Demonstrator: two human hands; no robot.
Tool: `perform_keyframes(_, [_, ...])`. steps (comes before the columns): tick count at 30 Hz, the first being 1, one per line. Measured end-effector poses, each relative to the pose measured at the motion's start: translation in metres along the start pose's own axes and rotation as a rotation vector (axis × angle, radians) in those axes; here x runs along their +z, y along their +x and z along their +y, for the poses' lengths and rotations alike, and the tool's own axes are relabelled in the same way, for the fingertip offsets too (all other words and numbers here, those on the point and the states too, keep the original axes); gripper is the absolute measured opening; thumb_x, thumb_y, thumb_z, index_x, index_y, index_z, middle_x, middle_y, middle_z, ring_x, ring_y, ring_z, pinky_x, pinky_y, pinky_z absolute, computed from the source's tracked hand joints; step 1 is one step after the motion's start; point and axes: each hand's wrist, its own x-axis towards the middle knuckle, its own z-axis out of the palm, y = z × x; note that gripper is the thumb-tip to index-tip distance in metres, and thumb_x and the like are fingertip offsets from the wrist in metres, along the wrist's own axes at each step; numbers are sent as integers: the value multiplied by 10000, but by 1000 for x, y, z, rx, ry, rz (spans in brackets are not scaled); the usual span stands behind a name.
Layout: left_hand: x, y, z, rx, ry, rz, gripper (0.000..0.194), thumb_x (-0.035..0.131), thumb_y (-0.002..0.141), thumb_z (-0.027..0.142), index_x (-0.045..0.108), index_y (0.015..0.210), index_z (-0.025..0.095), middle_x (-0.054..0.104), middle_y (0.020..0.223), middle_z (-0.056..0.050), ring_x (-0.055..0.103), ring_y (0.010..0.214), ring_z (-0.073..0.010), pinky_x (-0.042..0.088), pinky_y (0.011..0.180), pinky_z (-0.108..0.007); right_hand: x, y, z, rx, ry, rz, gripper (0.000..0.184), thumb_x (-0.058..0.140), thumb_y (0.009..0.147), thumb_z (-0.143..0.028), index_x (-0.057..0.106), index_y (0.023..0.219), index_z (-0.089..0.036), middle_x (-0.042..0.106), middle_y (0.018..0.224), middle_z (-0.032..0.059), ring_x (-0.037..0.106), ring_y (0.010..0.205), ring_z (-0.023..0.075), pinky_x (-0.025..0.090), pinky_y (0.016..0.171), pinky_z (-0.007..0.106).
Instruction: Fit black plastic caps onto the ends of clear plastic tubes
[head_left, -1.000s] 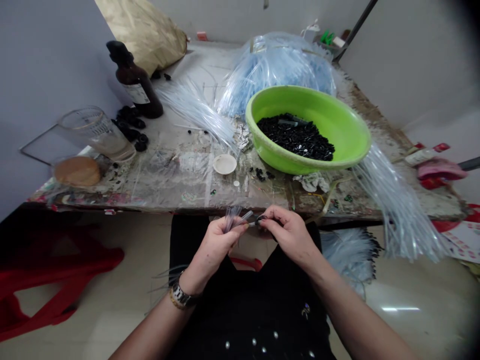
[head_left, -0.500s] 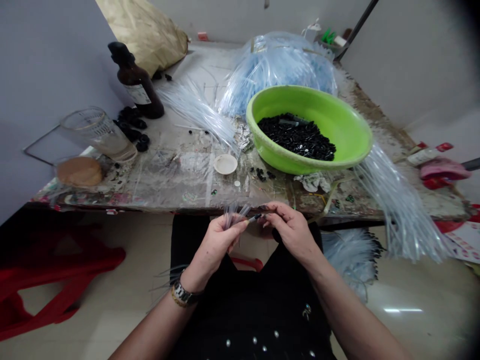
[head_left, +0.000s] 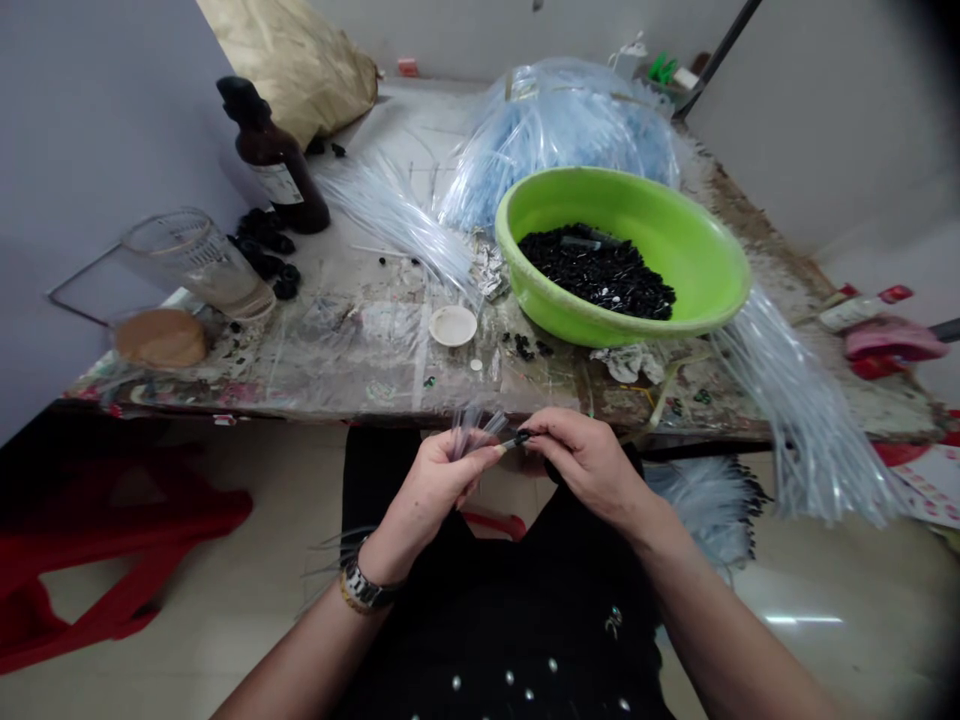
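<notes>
My left hand is closed around a small bunch of thin clear plastic tubes, their ends sticking up past the thumb. One tube points right from between thumb and forefinger, and a small black fitting sits at its tip. The fingertips of my right hand pinch that black fitting; they are partly hidden from above. Both hands are over my lap, just in front of the table edge. Beyond them, a green basin holds a heap of small black pieces.
Bundles of clear tubing lie behind and right of the basin. A white dish and loose black bits are on the stained table. Leftward stand a brown bottle and a tilted glass beaker. A red stool is below left.
The right fingertips have closed in on the black fitting at the tube's tip. The left hand keeps its grip on the tubes, almost unmoved.
</notes>
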Motion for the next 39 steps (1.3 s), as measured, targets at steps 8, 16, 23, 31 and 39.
perform_keyframes(8, [4, 1, -4, -13, -28, 6, 228, 720, 741, 347, 647, 805, 141, 486, 479, 56, 300, 373, -39, 217, 364, -173, -1, -3, -5, 24, -19, -91, 138, 485, 929, -174, 585, 837, -199, 582, 742, 2, 557, 721, 145, 406, 690, 257])
perform_keyframes(16, [7, 1, -3, -19, -44, 23, 170, 717, 720, 288, 632, 749, 143, 420, 457, 75, 285, 365, -34, 196, 358, -166, 14, -11, 0, 103, 28, 1, 164, 493, 912, -159, 533, 760, -204, 560, 698, -21, 526, 669, 126, 377, 664, 245])
perform_keyframes(23, [9, 2, -6, -22, -36, 6, 173, 705, 746, 298, 617, 757, 150, 497, 491, 57, 287, 373, -34, 210, 364, -166, 19, -14, 3, 135, 32, 24, 151, 488, 903, -167, 531, 766, -212, 567, 685, -19, 537, 666, 134, 385, 657, 251])
perform_keyframes(31, [11, 3, -3, -29, -2, 4, 223, 680, 767, 351, 634, 833, 143, 566, 509, 26, 370, 371, -56, 244, 369, -179, 10, -9, 5, 242, 172, -26, 106, 488, 899, -203, 571, 833, -212, 600, 723, -19, 576, 684, 134, 435, 675, 259])
perform_keyframes(39, [11, 4, -3, 14, 17, 34, 219, 690, 756, 351, 624, 817, 151, 544, 483, 47, 380, 357, -58, 247, 385, -190, 8, 1, 0, 310, 309, 128, 211, 607, 795, -245, 614, 1003, -204, 673, 984, 50, 624, 883, 194, 493, 749, 314])
